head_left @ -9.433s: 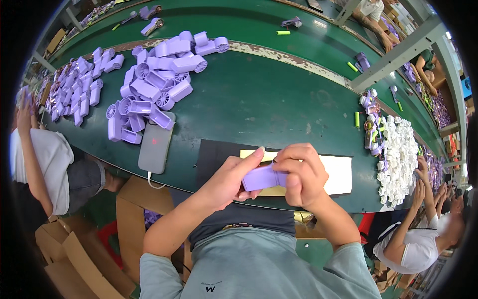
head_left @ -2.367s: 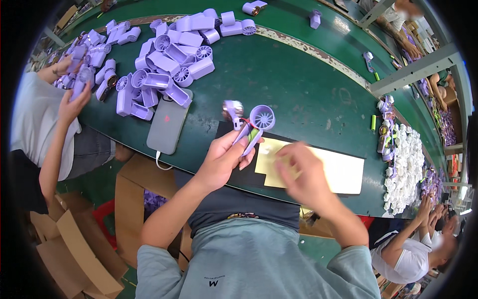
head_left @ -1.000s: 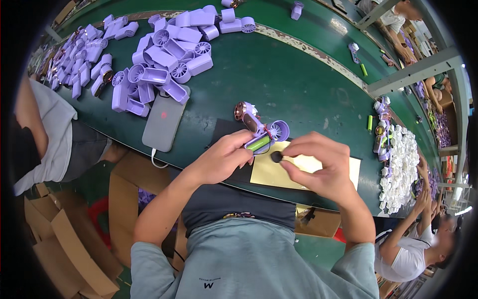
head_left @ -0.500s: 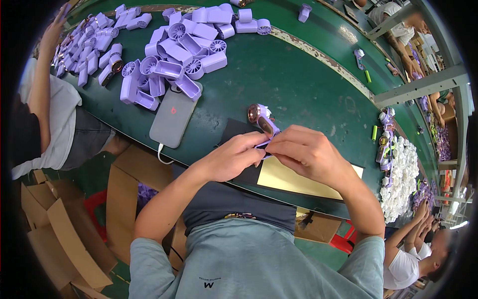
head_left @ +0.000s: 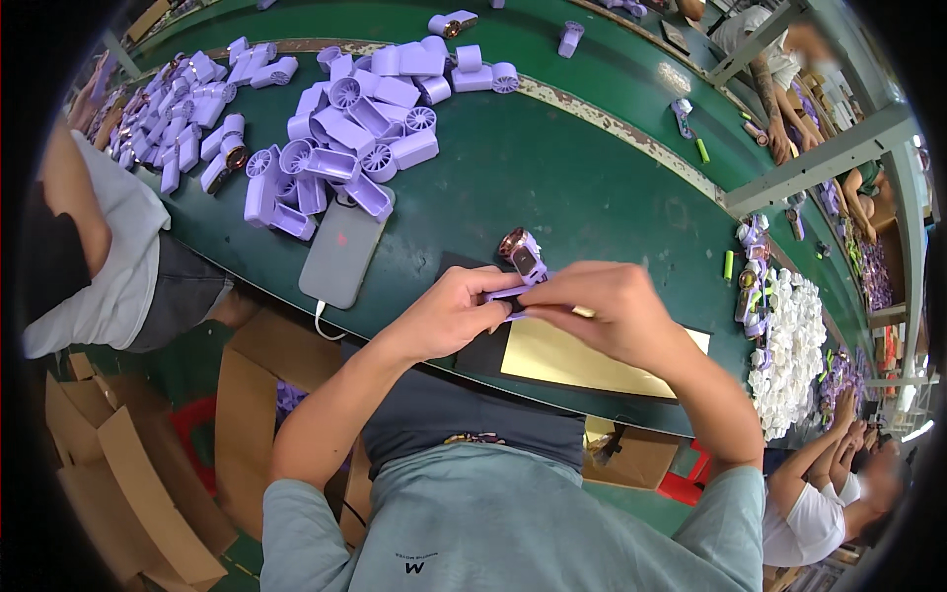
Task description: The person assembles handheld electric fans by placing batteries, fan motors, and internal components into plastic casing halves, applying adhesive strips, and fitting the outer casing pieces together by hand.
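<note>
A small purple handheld fan (head_left: 527, 264) with a copper-coloured ring and a dark oval panel is held just above the table's near edge. My left hand (head_left: 456, 314) is closed round its purple handle, thumb and fingers gripping the near end. From the right, my right hand (head_left: 607, 308) reaches to the same handle, its thumb and fingertips pinched together at a dark spot. What those fingertips hold is hidden and slightly smeared. Beneath both hands lie a black mat and a pale yellow sheet (head_left: 562, 355).
Purple fan housings (head_left: 380, 118) are heaped at the far left, beside a grey phone (head_left: 345, 252) on a white cable. White parts (head_left: 794, 345) and partly assembled fans (head_left: 752, 281) lie at right. Cardboard boxes (head_left: 148, 483) stand lower left. Other people sit on both sides.
The fan's head has tilted and turned slightly in my left hand. My right hand has shifted a little left, its fingers still at the handle. The whole view has moved slightly.
</note>
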